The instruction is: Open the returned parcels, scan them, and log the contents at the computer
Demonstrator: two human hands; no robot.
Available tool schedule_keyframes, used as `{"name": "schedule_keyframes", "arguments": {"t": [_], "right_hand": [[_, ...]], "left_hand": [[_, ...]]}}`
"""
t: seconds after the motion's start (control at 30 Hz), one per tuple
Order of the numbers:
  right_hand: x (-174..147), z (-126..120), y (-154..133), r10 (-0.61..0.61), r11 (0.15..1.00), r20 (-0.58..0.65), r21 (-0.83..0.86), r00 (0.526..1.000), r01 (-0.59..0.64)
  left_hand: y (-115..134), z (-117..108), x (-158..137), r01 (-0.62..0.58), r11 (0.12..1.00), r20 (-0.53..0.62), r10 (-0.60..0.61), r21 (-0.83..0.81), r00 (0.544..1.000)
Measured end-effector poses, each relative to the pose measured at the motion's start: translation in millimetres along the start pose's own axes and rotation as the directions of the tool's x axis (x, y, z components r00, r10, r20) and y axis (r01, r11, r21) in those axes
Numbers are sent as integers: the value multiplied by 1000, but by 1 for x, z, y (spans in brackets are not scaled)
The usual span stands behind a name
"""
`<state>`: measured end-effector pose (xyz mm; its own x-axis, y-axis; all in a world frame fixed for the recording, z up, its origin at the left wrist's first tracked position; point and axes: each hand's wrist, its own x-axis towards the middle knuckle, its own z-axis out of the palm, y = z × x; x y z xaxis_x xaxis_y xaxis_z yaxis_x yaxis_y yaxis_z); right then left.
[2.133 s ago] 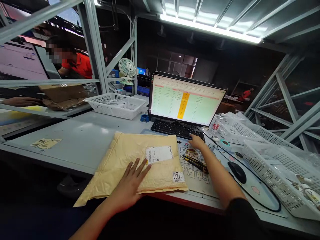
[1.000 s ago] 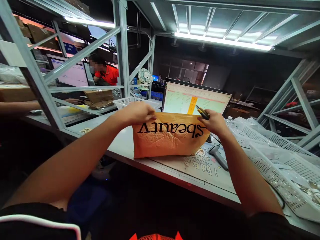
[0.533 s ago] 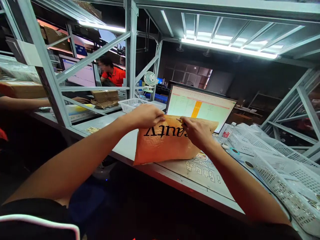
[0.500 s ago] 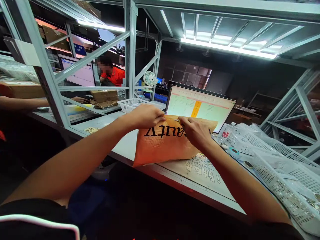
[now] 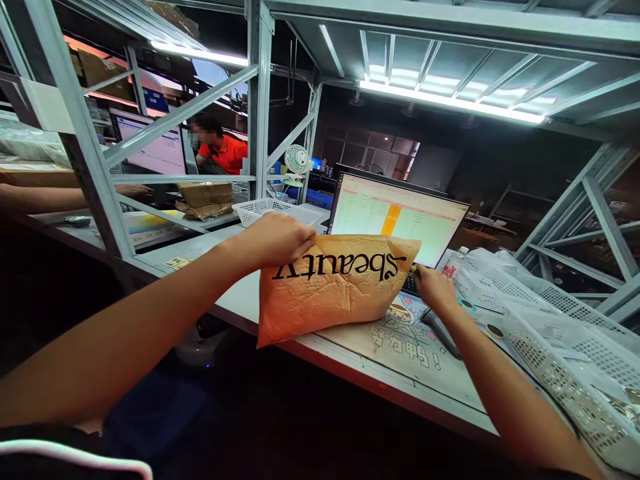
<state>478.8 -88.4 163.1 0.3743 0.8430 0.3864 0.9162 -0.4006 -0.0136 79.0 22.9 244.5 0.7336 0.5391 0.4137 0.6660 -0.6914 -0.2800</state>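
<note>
My left hand (image 5: 285, 239) is closed on the upper left corner of an orange-brown padded mailer (image 5: 335, 300). Upside-down black lettering runs along the top of the mailer, and its lower part rests on the desk. To the right of the mailer, apart from it, my right hand (image 5: 434, 287) is closed around a small yellow tool (image 5: 414, 268). Most of that tool is hidden by the fingers, so its exact kind does not show. Below the mailer lies a desk mat (image 5: 400, 353) with a cartoon and characters on it.
Behind the mailer stands a monitor (image 5: 425, 213) with a spreadsheet. White perforated baskets (image 5: 540, 347) line the right side, near a bottle (image 5: 453, 262) and a dark mouse or similar device (image 5: 443, 331). Another basket (image 5: 250, 212) and a metal rack post (image 5: 257, 120) are at left. A co-worker (image 5: 225, 150) sits beyond.
My right hand has moved right, off the mailer's top edge, uncovering more lettering. The left hand keeps hold, and the mailer has shifted slightly left and down.
</note>
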Motion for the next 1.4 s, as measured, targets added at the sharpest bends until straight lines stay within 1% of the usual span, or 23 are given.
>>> {"name": "schedule_keyframes", "arguments": {"t": [0.07, 0.17, 0.23, 0.27, 0.33, 0.37, 0.4, 0.43, 0.47, 0.5, 0.57, 0.6, 0.67, 0.73, 0.87, 1.03, 1.1, 1.17, 1.27, 1.3, 1.33, 1.37, 1.4], "right_hand": [[-28, 40, -3, 49, 998, 105, -33, 993, -46], [-70, 90, -3, 105, 993, 237, -79, 966, -89], [-89, 109, 3, 117, 990, 273, -103, 955, -92], [-95, 112, 6, 121, 989, 283, -117, 952, -91], [-99, 104, 7, 95, 993, 242, -95, 966, -74], [-98, 94, 3, 49, 998, 173, -34, 984, -44], [-96, 80, -4, -22, 998, 56, 57, 998, 18], [-92, 64, -15, -105, 980, -100, 160, 989, 120], [-87, 48, -30, -202, 930, -270, 249, 941, 271], [-81, 31, -46, -274, 861, -433, 287, 859, 419], [-68, 5, -83, -425, 727, -563, 255, 709, 638], [-62, -4, -100, -454, 688, -588, 247, 670, 682], [-52, -12, -129, -474, 651, -609, 244, 636, 719], [-45, -10, -148, -468, 645, -608, 260, 641, 718], [-28, -4, -171, -488, 622, -570, 304, 661, 721], [1, -13, -191, -546, 562, -551, 318, 631, 764], [4, -19, -192, -577, 555, -560, 266, 595, 788], [-1, -24, -190, -623, 521, -583, 188, 522, 832], [-20, -30, -187, -752, 390, -540, 95, 377, 916], [-27, -31, -187, -795, 357, -495, 84, 350, 930], [-34, -31, -187, -827, 350, -443, 79, 347, 934], [-42, -32, -187, -842, 370, -394, 75, 368, 926], [-50, -32, -187, -842, 411, -355, 67, 407, 909]], "left_hand": [[6, -2, 9, 25, 998, 31, -24, -62, 999], [30, -4, 28, 9, 991, 66, 0, -132, 998], [46, -5, 41, -1, 990, 68, 11, -142, 998], [52, -5, 46, -1, 990, 60, 9, -141, 998], [57, -7, 52, 12, 987, 41, -6, -159, 999], [58, -7, 54, 17, 982, 37, -10, -186, 999], [58, -9, 54, 13, 973, 39, -4, -229, 999], [57, -10, 53, 2, 960, 48, 12, -281, 999], [57, -12, 52, -17, 943, 57, 38, -333, 998], [58, -14, 50, -42, 926, 63, 71, -375, 995], [60, -18, 46, -78, 908, 57, 111, -411, 992], [61, -20, 43, -74, 913, 45, 101, -402, 994], [60, -22, 36, -25, 932, 25, 37, -360, 999], [56, -22, 29, 31, 941, 12, -28, -338, 1000], [41, -12, 20, 79, 914, -5, -88, -399, 996], [31, -4, 12, 129, 893, -19, -152, -430, 988], [28, -7, 6, 132, 883, 0, -148, -451, 989], [22, -11, 2, 163, 865, 22, -174, -475, 985], [12, -9, 3, 318, 866, 40, -329, -386, 943], [8, -5, 6, 379, 863, 40, -389, -333, 921], [5, -1, 9, 434, 857, 44, -440, -279, 897], [1, 3, 13, 476, 848, 46, -479, -233, 877], [-4, 6, 16, 509, 837, 43, -511, -203, 858]]}}
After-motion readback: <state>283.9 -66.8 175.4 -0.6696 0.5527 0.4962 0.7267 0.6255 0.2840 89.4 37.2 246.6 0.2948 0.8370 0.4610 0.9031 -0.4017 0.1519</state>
